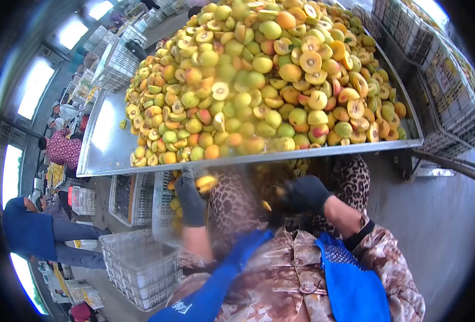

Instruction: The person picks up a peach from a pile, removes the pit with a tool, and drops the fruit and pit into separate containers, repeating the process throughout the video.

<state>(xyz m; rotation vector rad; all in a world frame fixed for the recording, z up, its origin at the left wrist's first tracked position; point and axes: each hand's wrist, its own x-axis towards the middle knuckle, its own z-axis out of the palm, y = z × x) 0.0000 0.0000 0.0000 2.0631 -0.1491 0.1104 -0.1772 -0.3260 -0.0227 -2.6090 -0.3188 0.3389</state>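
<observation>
A big heap of yellow-green and orange apricot-like fruit (259, 80), many cut in half with the stone or hollow showing, lies on a metal tray table (248, 160) in front of me. Below its near edge, my left hand (191, 198) in a dark glove appears closed at a yellow fruit half (206, 183). To the right, over my lap, my right hand (306, 194), also gloved, is curled closed. Blur hides what its fingers hold. A small yellow piece (266, 205) shows between the hands.
A crate with fruit (163, 206) stands beside my left hand, and a white plastic crate (141, 265) is at lower left. Stacked crates (447, 80) stand at right. A person in blue (31, 228) and another in a patterned top (64, 148) are at left.
</observation>
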